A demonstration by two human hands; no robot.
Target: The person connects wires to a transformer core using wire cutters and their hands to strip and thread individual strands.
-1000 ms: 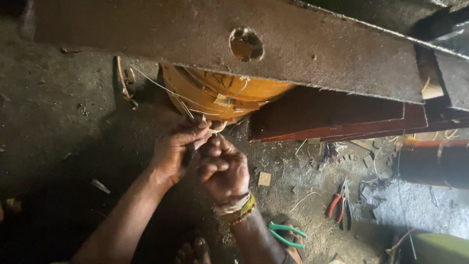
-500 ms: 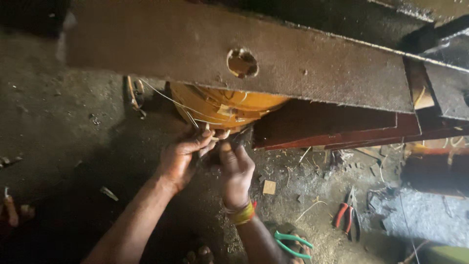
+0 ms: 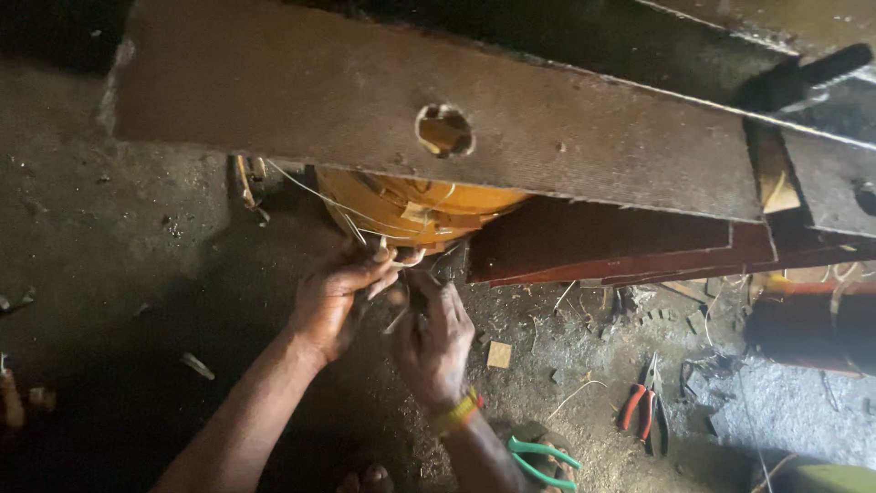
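Pinching thin wire [image 3: 388, 239] with your left hand [image 3: 336, 297] | right hand [image 3: 433, 347] curled beside it, grip unclear | orange drum [image 3: 411, 208] just above, under brown board [image 3: 547, 146] | red pliers [image 3: 639, 406] on floor

A single head-worn view is given, aimed steeply down and forward from close above the floor [image 3: 109, 246]. A rusty metal beam [image 3: 547, 155] is crossed near the top of the frame, with both forearms entering from the bottom edge.
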